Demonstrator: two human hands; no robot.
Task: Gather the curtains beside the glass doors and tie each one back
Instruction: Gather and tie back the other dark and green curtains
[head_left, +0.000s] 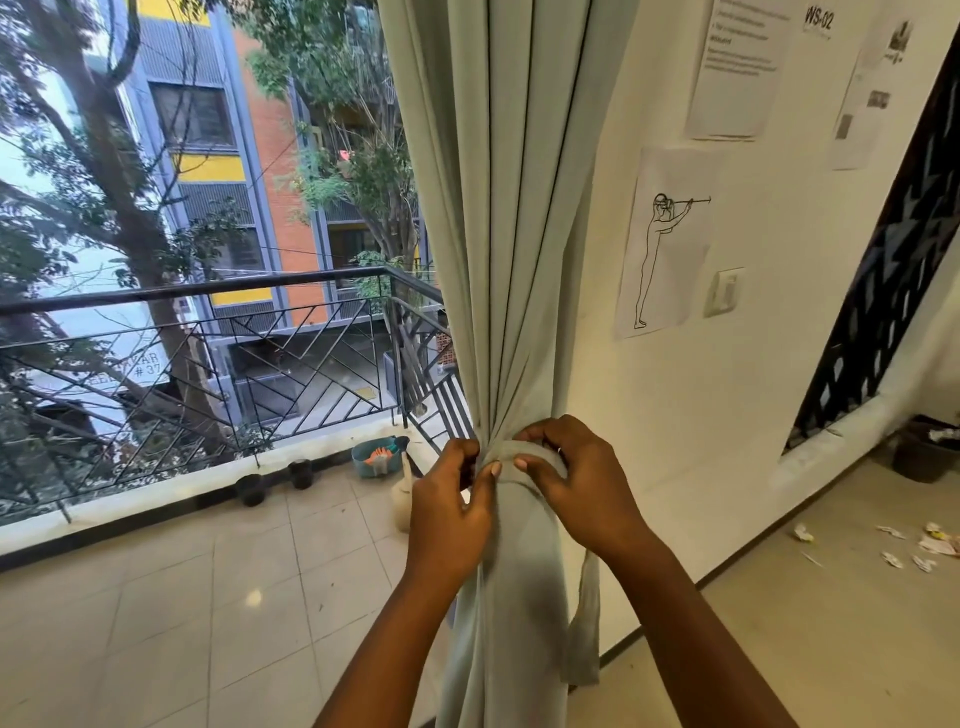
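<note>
Soft, limp curtain (511, 260) bunches easily; left hand (449, 499) and right hand (576, 483) both pinch its tieback band (535, 457) at six o'clock.

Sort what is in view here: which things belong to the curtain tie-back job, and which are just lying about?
Belongs to the job:
- curtain, gathered
- tie-back band wrapped round it
- left hand and right hand, both pinching the band

Just lying about:
- teal basket on the balcony
- two dark pots
- paper scraps on the floor
- line drawing on the wall
</note>
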